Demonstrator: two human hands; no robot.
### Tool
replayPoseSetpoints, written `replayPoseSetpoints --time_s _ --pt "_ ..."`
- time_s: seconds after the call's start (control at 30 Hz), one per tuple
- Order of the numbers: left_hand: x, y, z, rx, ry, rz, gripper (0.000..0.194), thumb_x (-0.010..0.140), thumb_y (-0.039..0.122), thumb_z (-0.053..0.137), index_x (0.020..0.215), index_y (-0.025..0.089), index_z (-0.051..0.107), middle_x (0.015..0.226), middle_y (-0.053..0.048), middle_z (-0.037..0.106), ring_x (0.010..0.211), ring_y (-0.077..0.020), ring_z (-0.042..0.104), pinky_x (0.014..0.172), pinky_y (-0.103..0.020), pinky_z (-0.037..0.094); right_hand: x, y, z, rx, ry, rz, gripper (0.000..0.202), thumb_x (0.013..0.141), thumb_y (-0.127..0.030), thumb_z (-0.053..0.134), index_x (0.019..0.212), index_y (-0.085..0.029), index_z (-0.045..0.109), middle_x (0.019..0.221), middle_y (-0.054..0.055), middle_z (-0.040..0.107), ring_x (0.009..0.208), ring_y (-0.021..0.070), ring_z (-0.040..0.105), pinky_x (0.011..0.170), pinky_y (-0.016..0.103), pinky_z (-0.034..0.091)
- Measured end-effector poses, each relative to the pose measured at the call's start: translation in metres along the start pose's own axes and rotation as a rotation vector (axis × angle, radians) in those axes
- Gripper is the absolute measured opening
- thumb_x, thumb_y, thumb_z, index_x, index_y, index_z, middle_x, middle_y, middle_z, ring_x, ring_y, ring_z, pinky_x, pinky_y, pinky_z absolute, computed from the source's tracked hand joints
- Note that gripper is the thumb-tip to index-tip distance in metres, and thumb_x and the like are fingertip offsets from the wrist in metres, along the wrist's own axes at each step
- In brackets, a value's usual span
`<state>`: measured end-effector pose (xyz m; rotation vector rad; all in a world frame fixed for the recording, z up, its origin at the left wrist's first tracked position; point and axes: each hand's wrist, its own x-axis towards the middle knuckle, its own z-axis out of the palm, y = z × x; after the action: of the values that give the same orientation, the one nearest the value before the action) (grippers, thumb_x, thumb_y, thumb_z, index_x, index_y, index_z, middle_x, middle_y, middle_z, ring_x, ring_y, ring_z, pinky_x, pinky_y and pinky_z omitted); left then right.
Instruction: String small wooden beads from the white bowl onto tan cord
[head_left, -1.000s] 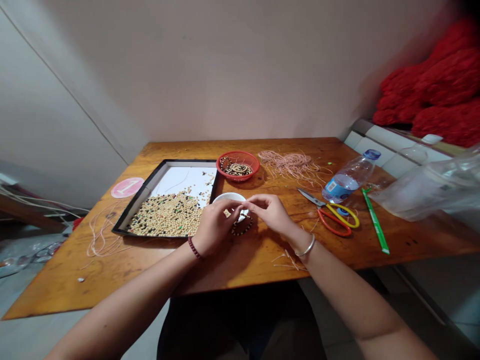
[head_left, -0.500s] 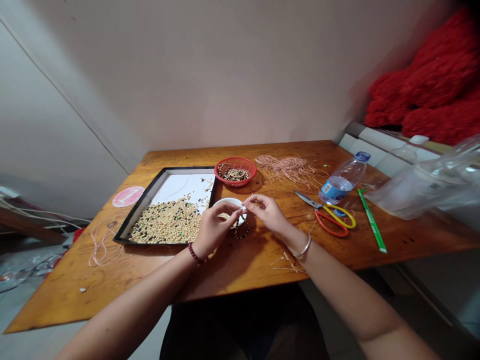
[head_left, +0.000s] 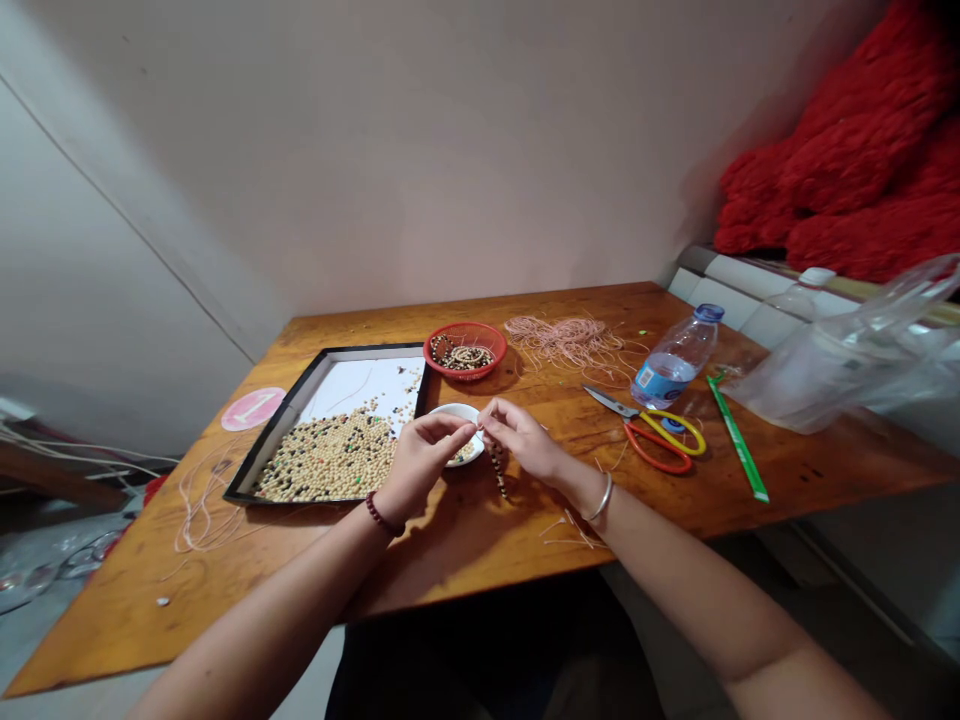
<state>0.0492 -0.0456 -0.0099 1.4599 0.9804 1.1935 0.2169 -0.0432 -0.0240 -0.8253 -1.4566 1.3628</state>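
Above a small white bowl [head_left: 455, 411], my left hand [head_left: 420, 462] and my right hand [head_left: 525, 442] meet fingertip to fingertip, each closed in a pinch. A strand of black and pale beads [head_left: 498, 474] dangles below the right fingers. Its upper end, with a thin cord, runs up to the pinch point; the fingers partly hide it. Left of my left hand lies a black-edged tray [head_left: 352, 385], its front half covered in pale, black and a few green beads. Some pale beads show inside the bowl, partly behind my left hand.
Behind the bowl stands a red basket [head_left: 465, 370] of beaded strands. Pink cord [head_left: 562, 342] lies at the back. To the right are scissors [head_left: 637, 412], a water bottle [head_left: 670, 365], a green strip [head_left: 739, 440] and a plastic bag [head_left: 817, 370]. Cord snippets [head_left: 574, 530] lie near the front edge.
The beaded strand was a loop hanging between my hands; now it hangs narrower and lower beneath my right fingers. The fingertips have shifted slightly, and the whole view has turned a little.
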Motion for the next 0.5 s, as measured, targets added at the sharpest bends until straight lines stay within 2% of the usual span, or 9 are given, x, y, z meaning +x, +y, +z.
replayPoseSetpoints --time_s 0.1,0.2,0.33,0.4,0.5 --pt "-0.001 0.000 0.000 0.061 0.015 0.048 0.032 0.071 0.038 0.079 0.090 0.014 0.068 0.083 -0.007 0.073 0.074 -0.0156 0.068 0.070 -0.027 0.056 0.001 0.000 -0.001 -0.002 0.013 0.022 0.039 0.084 -0.057 0.056 0.081 -0.020 0.047 0.064 -0.005 0.044 0.056 0.0092 0.040 0.051 0.022 0.033" --pt "-0.003 -0.002 -0.001 0.262 0.002 0.138 0.037 0.077 0.039 0.074 0.105 0.017 0.068 0.087 -0.007 0.073 0.075 -0.0162 0.068 0.064 -0.025 0.055 0.002 -0.001 -0.002 0.022 0.038 0.030 0.040 0.082 -0.058 0.058 0.080 -0.020 0.047 0.063 -0.005 0.043 0.054 0.0086 0.038 0.047 0.021 0.028" --pt "-0.008 -0.004 -0.001 0.515 -0.034 0.286 0.021 0.087 0.038 0.062 0.088 0.019 0.071 0.086 -0.005 0.073 0.071 -0.0140 0.065 0.061 -0.023 0.051 0.001 -0.002 -0.002 0.071 0.057 0.080 0.040 0.080 -0.059 0.060 0.081 -0.021 0.048 0.064 -0.005 0.045 0.051 0.0078 0.036 0.044 0.021 0.025" --pt "-0.012 -0.005 -0.001 0.570 -0.043 0.299 0.022 0.090 0.038 0.058 0.083 0.019 0.067 0.082 -0.003 0.071 0.067 -0.0123 0.062 0.060 -0.023 0.050 0.000 -0.003 -0.001 0.105 0.055 0.096 0.041 0.079 -0.060 0.060 0.082 -0.021 0.047 0.064 -0.005 0.045 0.049 0.0073 0.034 0.042 0.020 0.024" --pt "-0.016 -0.004 0.001 0.628 -0.050 0.270 0.025 0.096 0.038 0.047 0.087 0.018 0.059 0.077 -0.001 0.065 0.063 -0.0117 0.059 0.059 -0.023 0.047 0.000 -0.005 0.000 0.136 0.059 0.084 0.042 0.078 -0.060 0.061 0.082 -0.021 0.047 0.064 -0.005 0.045 0.048 0.0069 0.037 0.042 0.020 0.026"
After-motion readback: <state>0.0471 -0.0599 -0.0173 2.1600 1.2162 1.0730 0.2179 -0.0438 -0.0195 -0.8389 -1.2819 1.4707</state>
